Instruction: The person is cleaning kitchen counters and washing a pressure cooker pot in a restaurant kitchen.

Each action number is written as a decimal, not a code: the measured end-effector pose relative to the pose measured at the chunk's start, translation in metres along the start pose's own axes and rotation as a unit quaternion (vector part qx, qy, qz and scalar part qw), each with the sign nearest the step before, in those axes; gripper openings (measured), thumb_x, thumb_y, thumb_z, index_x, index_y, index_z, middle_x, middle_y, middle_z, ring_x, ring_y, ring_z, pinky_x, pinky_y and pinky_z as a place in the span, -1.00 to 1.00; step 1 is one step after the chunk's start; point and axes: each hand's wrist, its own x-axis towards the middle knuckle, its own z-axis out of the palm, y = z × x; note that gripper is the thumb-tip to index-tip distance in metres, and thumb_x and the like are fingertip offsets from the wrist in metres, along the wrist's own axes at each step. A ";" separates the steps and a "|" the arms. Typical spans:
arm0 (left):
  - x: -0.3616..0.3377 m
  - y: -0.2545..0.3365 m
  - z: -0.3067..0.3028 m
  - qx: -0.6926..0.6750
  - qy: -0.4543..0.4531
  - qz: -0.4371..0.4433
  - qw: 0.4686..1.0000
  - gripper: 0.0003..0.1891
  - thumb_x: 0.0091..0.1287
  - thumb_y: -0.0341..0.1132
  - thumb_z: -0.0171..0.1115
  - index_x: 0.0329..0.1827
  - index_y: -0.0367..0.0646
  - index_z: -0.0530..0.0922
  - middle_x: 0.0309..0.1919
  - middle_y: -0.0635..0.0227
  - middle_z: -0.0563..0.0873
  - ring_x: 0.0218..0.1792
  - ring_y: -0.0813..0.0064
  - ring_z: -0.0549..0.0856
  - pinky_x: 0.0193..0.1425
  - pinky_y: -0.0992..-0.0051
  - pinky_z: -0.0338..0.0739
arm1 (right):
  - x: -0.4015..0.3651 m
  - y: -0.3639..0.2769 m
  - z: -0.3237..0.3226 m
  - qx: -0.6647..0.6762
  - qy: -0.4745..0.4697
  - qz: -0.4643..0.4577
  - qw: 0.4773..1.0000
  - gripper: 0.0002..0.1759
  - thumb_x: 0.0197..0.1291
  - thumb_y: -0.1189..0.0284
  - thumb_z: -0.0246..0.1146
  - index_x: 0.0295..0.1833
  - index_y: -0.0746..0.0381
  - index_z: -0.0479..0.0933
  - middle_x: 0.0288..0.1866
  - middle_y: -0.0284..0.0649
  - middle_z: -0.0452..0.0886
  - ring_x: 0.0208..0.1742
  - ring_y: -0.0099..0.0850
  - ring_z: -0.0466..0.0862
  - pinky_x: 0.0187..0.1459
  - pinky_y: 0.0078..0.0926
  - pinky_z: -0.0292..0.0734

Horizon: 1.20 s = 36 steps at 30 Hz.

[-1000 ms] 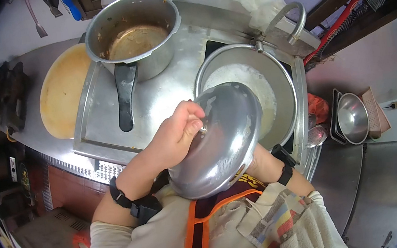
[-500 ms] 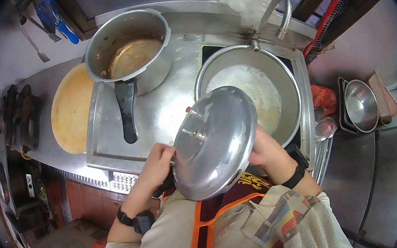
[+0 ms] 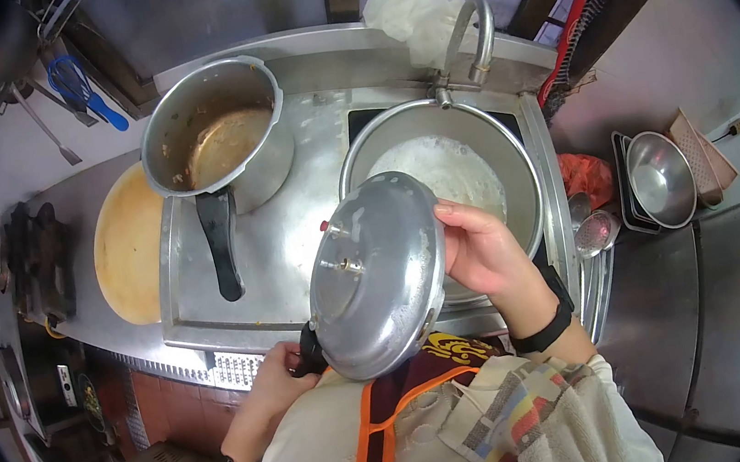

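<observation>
The pressure cooker lid [image 3: 395, 283] is tilted up at the sink counter's [image 3: 293, 277] front edge, before the round basin [image 3: 518, 171]. The left hand [image 3: 281, 371] is curled closed round its black handle [image 3: 311, 349]; the right hand [image 3: 488, 253] meets the opposite rim, fingers partly hidden, grip impossible to tell. A stretch of steel separates basin and pressure cooker pot [image 3: 266, 174], near the back-left corner.
</observation>
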 end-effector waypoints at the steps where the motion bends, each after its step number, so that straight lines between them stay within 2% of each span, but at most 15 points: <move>1: -0.003 0.007 -0.001 0.001 0.005 -0.003 1.000 -0.37 -0.15 -0.22 0.40 0.03 -0.26 0.41 -0.30 0.22 0.58 -0.22 0.31 0.59 -0.11 0.45 0.47 | 0.004 0.000 -0.001 0.008 0.006 -0.003 1.000 -0.67 0.22 0.39 0.04 0.02 0.37 0.41 -0.05 -0.15 0.57 -0.04 -0.38 0.58 0.08 -0.36 0.42; 5: 0.008 -0.005 0.004 0.070 -0.046 -0.012 0.996 -0.43 -0.11 -0.21 0.38 -0.01 -0.22 0.43 -0.32 0.21 0.61 -0.26 0.31 0.62 -0.14 0.44 0.48 | 0.024 0.004 -0.015 0.042 0.004 -0.016 0.999 -0.71 0.17 0.43 0.05 -0.08 0.40 0.46 -0.14 -0.13 0.60 -0.13 -0.40 0.60 0.01 -0.42 0.47; 9: 0.014 -0.014 0.020 -0.135 0.028 0.075 0.988 -0.53 -0.12 -0.45 0.35 -0.08 -0.27 0.44 -0.38 0.27 0.62 -0.30 0.43 0.63 -0.17 0.48 0.50 | 0.039 0.002 -0.025 0.060 -0.015 -0.003 0.998 -0.75 0.14 0.43 0.09 -0.14 0.39 0.45 -0.15 -0.17 0.58 -0.12 -0.39 0.58 0.04 -0.41 0.43; 12: 0.008 0.005 0.009 -0.173 0.018 0.006 0.985 -0.58 -0.13 -0.57 0.30 -0.12 -0.27 0.45 -0.40 0.34 0.61 -0.36 0.55 0.61 -0.28 0.55 0.51 | 0.059 0.006 -0.058 -0.022 0.060 0.004 0.998 -0.66 0.15 0.33 0.13 -0.05 0.35 0.43 -0.12 -0.16 0.58 -0.12 -0.36 0.59 0.07 -0.35 0.41; 13: 0.007 0.011 0.007 -0.154 0.027 0.006 0.988 -0.59 -0.13 -0.58 0.29 -0.13 -0.27 0.45 -0.40 0.35 0.60 -0.39 0.57 0.60 -0.32 0.56 0.50 | 0.066 0.005 -0.070 -0.125 0.121 0.022 0.984 -0.61 0.15 0.30 0.15 0.00 0.35 0.42 -0.07 -0.12 0.56 -0.08 -0.34 0.57 0.09 -0.33 0.40; 15: 0.005 0.020 0.007 -0.121 0.045 0.006 0.992 -0.60 -0.12 -0.59 0.27 -0.14 -0.25 0.46 -0.40 0.37 0.59 -0.45 0.61 0.58 -0.39 0.59 0.49 | 0.076 0.003 -0.097 -0.327 0.237 0.060 0.913 -0.51 0.14 0.23 0.18 0.10 0.33 0.38 0.02 -0.05 0.52 0.01 -0.29 0.54 0.12 -0.28 0.36; 16: 0.006 0.018 0.006 -0.117 0.054 0.012 0.992 -0.60 -0.12 -0.59 0.26 -0.14 -0.25 0.46 -0.40 0.37 0.59 -0.47 0.62 0.58 -0.42 0.59 0.48 | 0.083 0.010 -0.119 -0.490 0.248 0.006 0.835 -0.47 0.12 0.22 0.20 0.14 0.30 0.36 0.07 -0.02 0.49 0.07 -0.25 0.50 0.14 -0.27 0.34; 18: 0.011 0.011 0.006 -0.109 0.071 0.024 0.991 -0.61 -0.12 -0.60 0.25 -0.14 -0.24 0.46 -0.41 0.38 0.59 -0.50 0.62 0.56 -0.46 0.60 0.47 | 0.086 0.031 -0.148 -0.758 0.246 -0.100 0.595 -0.38 0.09 0.19 0.23 0.23 0.23 0.31 0.16 0.04 0.41 0.18 -0.18 0.42 0.18 -0.24 0.30; 21: 0.016 0.006 0.009 -0.128 0.046 0.049 0.990 -0.58 -0.13 -0.60 0.25 -0.12 -0.24 0.45 -0.41 0.37 0.58 -0.49 0.61 0.57 -0.44 0.59 0.47 | 0.064 0.067 -0.139 -0.867 0.142 0.038 0.477 -0.38 0.04 0.23 0.25 0.24 0.17 0.33 0.24 0.08 0.31 0.29 -0.11 0.28 0.22 -0.25 0.25; 24: 0.018 0.007 0.011 -0.115 0.060 0.063 0.990 -0.56 -0.13 -0.59 0.26 -0.10 -0.23 0.44 -0.39 0.37 0.57 -0.46 0.60 0.57 -0.42 0.58 0.47 | 0.075 0.092 -0.170 -0.872 0.056 0.069 0.481 -0.49 0.01 0.37 0.25 0.16 0.10 0.45 0.13 0.08 0.43 0.18 -0.09 0.40 0.19 -0.26 0.30; 27: 0.019 0.010 0.011 -0.105 0.067 0.040 0.991 -0.56 -0.13 -0.57 0.27 -0.09 -0.24 0.44 -0.38 0.34 0.58 -0.42 0.56 0.58 -0.37 0.56 0.49 | 0.074 0.074 -0.184 -0.757 0.089 0.072 0.643 -0.59 -0.02 0.52 0.21 0.04 0.16 0.53 -0.07 0.00 0.56 -0.03 -0.18 0.55 0.06 -0.30 0.41; 29: 0.025 0.000 0.011 -0.060 0.078 0.047 0.994 -0.54 -0.12 -0.54 0.29 -0.06 -0.26 0.42 -0.34 0.27 0.60 -0.38 0.48 0.61 -0.31 0.52 0.50 | 0.080 0.053 -0.181 -0.526 0.218 0.025 0.821 -0.61 -0.03 0.57 0.19 0.01 0.21 0.53 -0.18 -0.08 0.59 -0.15 -0.28 0.57 -0.05 -0.37 0.45; 30: 0.028 -0.006 0.011 -0.038 0.084 0.051 0.994 -0.53 -0.12 -0.52 0.30 -0.05 -0.26 0.41 -0.32 0.24 0.61 -0.36 0.44 0.62 -0.29 0.50 0.51 | 0.083 0.040 -0.176 -0.390 0.275 0.000 0.879 -0.61 -0.04 0.59 0.18 0.00 0.23 0.52 -0.24 -0.12 0.61 -0.21 -0.34 0.58 -0.10 -0.40 0.48; 32: 0.034 -0.014 0.010 -0.008 0.093 0.072 0.993 -0.50 -0.10 -0.48 0.31 -0.03 -0.27 0.39 -0.29 0.13 0.63 -0.30 0.30 0.65 -0.23 0.43 0.52 | 0.076 0.010 -0.134 -0.274 0.241 -0.084 0.927 -0.68 0.01 0.57 0.17 -0.05 0.30 0.53 -0.23 -0.18 0.59 -0.23 -0.45 0.55 -0.16 -0.52 0.46; 36: 0.032 0.001 0.004 0.079 0.087 0.051 0.992 -0.49 -0.08 -0.42 0.33 -0.03 -0.27 0.34 -0.28 -0.04 0.63 -0.21 0.02 0.64 -0.16 0.30 0.52 | 0.086 -0.011 -0.067 -0.185 0.122 -0.146 0.964 -0.71 0.12 0.46 0.15 -0.04 0.31 0.52 -0.22 -0.15 0.61 -0.18 -0.41 0.59 -0.11 -0.49 0.48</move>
